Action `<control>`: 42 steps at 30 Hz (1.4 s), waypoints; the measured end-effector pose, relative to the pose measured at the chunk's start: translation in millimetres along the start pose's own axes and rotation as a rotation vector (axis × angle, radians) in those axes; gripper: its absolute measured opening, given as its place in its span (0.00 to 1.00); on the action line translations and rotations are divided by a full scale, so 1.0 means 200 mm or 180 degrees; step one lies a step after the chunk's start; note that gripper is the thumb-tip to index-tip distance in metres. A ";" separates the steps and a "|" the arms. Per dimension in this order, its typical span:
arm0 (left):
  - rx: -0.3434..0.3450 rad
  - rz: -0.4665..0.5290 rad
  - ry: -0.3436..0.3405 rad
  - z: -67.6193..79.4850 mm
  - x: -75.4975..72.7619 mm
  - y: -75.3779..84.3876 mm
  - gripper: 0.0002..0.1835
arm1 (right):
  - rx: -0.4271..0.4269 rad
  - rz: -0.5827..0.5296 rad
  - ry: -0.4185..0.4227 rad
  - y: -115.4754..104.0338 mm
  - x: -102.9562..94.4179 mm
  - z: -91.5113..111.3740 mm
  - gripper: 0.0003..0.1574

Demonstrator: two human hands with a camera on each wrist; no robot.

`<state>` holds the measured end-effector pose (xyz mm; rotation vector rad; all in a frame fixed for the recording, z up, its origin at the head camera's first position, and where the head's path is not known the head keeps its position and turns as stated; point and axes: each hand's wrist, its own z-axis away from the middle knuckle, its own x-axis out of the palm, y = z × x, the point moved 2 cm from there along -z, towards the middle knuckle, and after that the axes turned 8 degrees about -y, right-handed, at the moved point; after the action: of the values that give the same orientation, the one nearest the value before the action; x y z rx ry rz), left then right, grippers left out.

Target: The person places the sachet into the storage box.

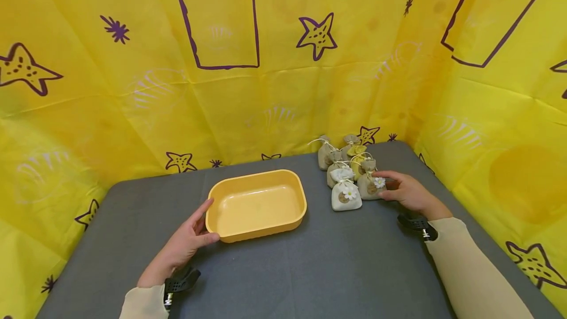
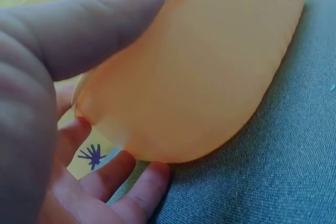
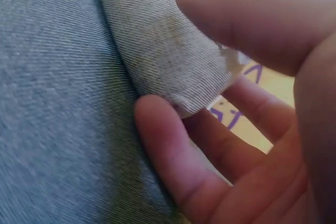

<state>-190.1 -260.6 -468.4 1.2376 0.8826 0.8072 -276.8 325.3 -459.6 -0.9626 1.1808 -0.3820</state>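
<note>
A yellow-orange rectangular tray (image 1: 257,206) with rounded corners stands on the grey table. My left hand (image 1: 188,240) grips its left end, thumb at the front rim and fingers along the side. In the left wrist view the fingertips touch the tray's wall (image 2: 194,77). To the right stand several small drawstring sachets. My right hand (image 1: 409,192) holds a beige sachet (image 1: 366,187) with a white flower, thumb in front and fingers around its right side. The right wrist view shows this sachet's cloth (image 3: 163,40) between thumb and fingers, its lower end close to the table.
A white sachet (image 1: 347,200) with a daisy stands just left of the held one. Behind are a yellow sachet (image 1: 357,161) and several grey-beige ones (image 1: 325,155). Yellow patterned cloth (image 1: 283,87) walls the grey table (image 1: 301,270) at the back and sides.
</note>
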 end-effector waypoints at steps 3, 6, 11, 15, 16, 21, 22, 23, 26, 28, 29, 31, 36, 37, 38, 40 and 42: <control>0.0035 -0.0018 -0.0009 0.00 0.00 0.00 0.51 | 0.0052 -0.0093 0.0116 0.01 0.02 -0.01 0.32; 0.0084 -0.0040 -0.0035 0.00 0.01 0.00 0.50 | 0.0118 -0.0398 0.0232 0.03 0.02 0.00 0.29; 0.0104 -0.0063 0.0022 0.00 0.01 0.00 0.49 | 0.0183 -0.0656 0.0492 0.03 -0.02 0.04 0.28; 0.0115 -0.0067 0.0074 0.00 0.00 -0.01 0.49 | 0.0183 -0.0891 0.0838 0.03 -0.11 0.08 0.22; 0.0115 -0.0069 0.0084 0.00 0.00 -0.02 0.49 | 0.0166 -0.1020 0.0943 0.02 -0.13 0.09 0.19; 0.0090 -0.0154 0.0138 0.00 -0.01 -0.03 0.49 | 0.0022 -0.1609 0.1242 -0.09 -0.23 0.09 0.11; 0.0100 -0.0165 0.0138 0.00 -0.01 -0.03 0.49 | -0.0002 -0.1670 0.1251 -0.13 -0.24 0.08 0.11; 0.0109 -0.0177 0.0142 0.00 -0.01 -0.03 0.49 | -0.0010 -0.1655 0.1244 -0.17 -0.24 0.07 0.10; 0.0161 -0.0200 0.0147 0.00 -0.01 -0.03 0.49 | -0.0031 -0.1489 0.1173 -0.30 -0.24 0.01 0.14; 0.0200 -0.0233 0.0136 0.00 -0.01 -0.03 0.49 | -0.0057 -0.1383 0.1113 -0.39 -0.21 -0.04 0.18; 0.0210 -0.0246 0.0134 0.00 -0.01 -0.03 0.49 | -0.0067 -0.1323 0.1085 -0.44 -0.19 -0.07 0.19; 0.0217 -0.0276 0.0142 0.00 -0.01 -0.03 0.49 | -0.0098 -0.1311 0.0987 -0.53 -0.14 -0.14 0.20; 0.0203 -0.0359 0.0182 0.00 -0.01 -0.03 0.48 | -0.0080 -0.1729 0.0583 -0.77 0.07 -0.31 0.16; 0.0205 -0.0371 0.0176 0.00 -0.01 -0.02 0.48 | -0.0051 -0.1851 0.0477 -0.81 0.12 -0.34 0.16; 0.0206 -0.0389 0.0177 0.00 -0.01 -0.02 0.48 | -0.0026 -0.1958 0.0381 -0.86 0.17 -0.37 0.15; 0.0202 -0.0408 0.0180 0.00 -0.01 -0.02 0.49 | 0.0050 -0.2166 0.0194 -0.94 0.28 -0.43 0.15; 0.0194 -0.0449 0.0179 0.00 -0.01 -0.02 0.49 | 0.0127 -0.2212 0.0036 -1.01 0.40 -0.48 0.15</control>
<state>-190.9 -263.5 -471.3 1.1960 1.0350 0.7094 -290.3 114.2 -353.0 -1.3232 0.8139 -0.9579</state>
